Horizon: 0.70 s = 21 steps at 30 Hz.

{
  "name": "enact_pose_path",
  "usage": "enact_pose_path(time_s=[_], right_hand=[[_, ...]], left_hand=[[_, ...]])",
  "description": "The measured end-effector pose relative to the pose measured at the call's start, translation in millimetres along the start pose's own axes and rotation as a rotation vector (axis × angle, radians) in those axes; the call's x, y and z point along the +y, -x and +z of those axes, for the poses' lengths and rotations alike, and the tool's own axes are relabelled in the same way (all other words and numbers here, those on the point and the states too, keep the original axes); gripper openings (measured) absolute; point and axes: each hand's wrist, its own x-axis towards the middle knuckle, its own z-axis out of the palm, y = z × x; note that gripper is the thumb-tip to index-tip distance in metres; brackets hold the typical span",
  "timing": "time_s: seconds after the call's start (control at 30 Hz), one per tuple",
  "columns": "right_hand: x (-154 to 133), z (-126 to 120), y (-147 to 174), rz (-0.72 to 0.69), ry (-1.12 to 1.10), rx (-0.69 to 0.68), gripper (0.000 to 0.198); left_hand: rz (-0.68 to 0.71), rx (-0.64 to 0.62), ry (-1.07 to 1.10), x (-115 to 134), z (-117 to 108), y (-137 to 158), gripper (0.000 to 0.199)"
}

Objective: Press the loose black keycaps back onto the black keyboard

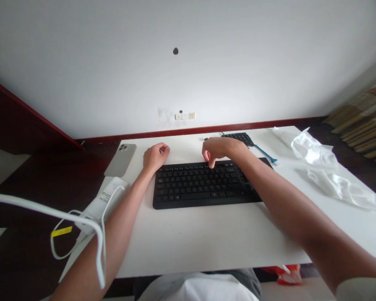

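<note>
A black keyboard (194,184) lies flat on the white table, its long side toward me. My left hand (156,156) rests by its back left corner, fingers curled in with nothing seen inside them. Above the keyboard's back edge hangs my right hand (218,148), wrist bent and fingers pointing down, apart from one another. One fingertip overlaps the top row of keys; whether it presses is unclear. Nothing shows between these fingers. My right forearm hides part of the keyboard's right end.
Behind my right hand lie a black number pad (240,138) and a blue brush (266,153). Crumpled clear plastic wrapping (316,152) covers the right side. On the left are a phone (121,161), a white box (108,194) and a white cable (50,207) crossing my forearm.
</note>
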Motion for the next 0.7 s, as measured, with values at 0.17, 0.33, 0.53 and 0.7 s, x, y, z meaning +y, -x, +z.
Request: enact_pose_path(time_s=[0.17,0.33,0.53,0.7], right_hand=[[22,-1,6,-0.048,-0.118,0.007,0.029],[54,-5,-1,-0.087,-0.226,0.417,0.029],[68,10,-24,-0.086,-0.091,0.608,0.052],[69,23,-43,-0.077,-0.132,0.549,0.037]], left_hand=[[0.008,-0.013,0.003,-3,0,-1,0.020],[-0.002,-0.019,0.005,-3,0,-1,0.020],[0.009,-0.019,0.010,-1,-2,1,0.019],[0.011,-0.023,0.015,-2,-2,1,0.018]])
